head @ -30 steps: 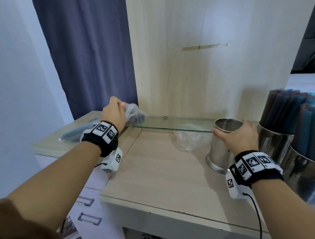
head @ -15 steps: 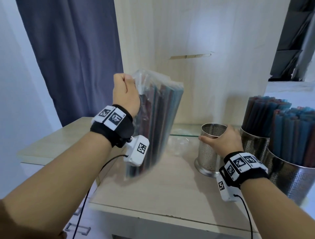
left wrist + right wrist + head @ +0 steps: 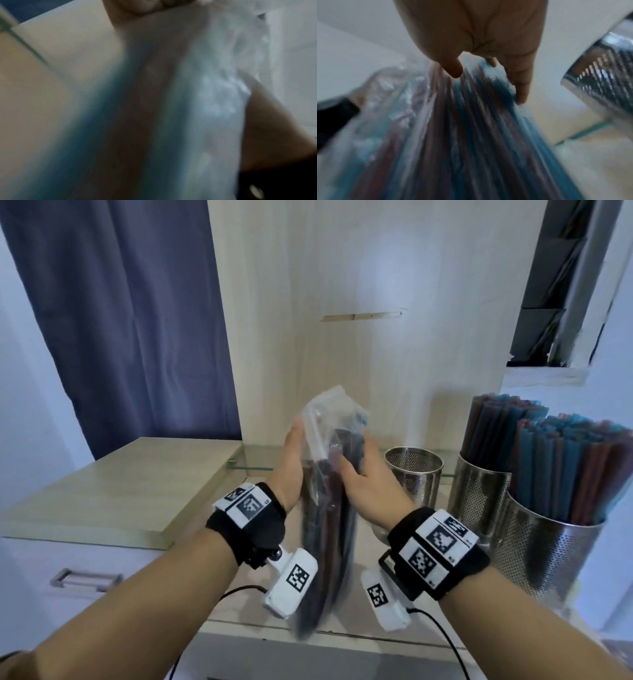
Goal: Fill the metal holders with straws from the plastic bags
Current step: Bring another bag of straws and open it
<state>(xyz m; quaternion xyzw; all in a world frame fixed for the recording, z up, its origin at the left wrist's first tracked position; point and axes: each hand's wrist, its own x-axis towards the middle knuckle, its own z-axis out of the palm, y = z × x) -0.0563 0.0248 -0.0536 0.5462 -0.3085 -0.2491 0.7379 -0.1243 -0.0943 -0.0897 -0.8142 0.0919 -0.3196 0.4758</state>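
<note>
A clear plastic bag (image 3: pixel 325 508) packed with blue and dark red straws stands upright between my hands, above the wooden counter (image 3: pixel 239 604). My left hand (image 3: pixel 293 463) grips the bag's upper left side. My right hand (image 3: pixel 363 477) grips the straws from the right; in the right wrist view its thumb and fingers pinch the straw bundle (image 3: pixel 488 135). The left wrist view shows the blurred bag (image 3: pixel 171 121) close up. An empty perforated metal holder (image 3: pixel 414 477) stands just right of my right hand. Two more metal holders (image 3: pixel 479 501) (image 3: pixel 548 553), full of straws, stand at the right.
A tall wooden panel (image 3: pixel 359 354) rises behind the counter, with a glass shelf edge (image 3: pixel 260 469) at its foot. A lower cabinet top (image 3: pixel 120 494) with a drawer handle (image 3: pixel 85 578) lies to the left. A dark blue curtain (image 3: pixel 120 313) hangs at the back left.
My left hand lifted the bag of straws off the left cabinet and brought it upright to the middle. My right hand left the empty holder and took hold of the bag.
</note>
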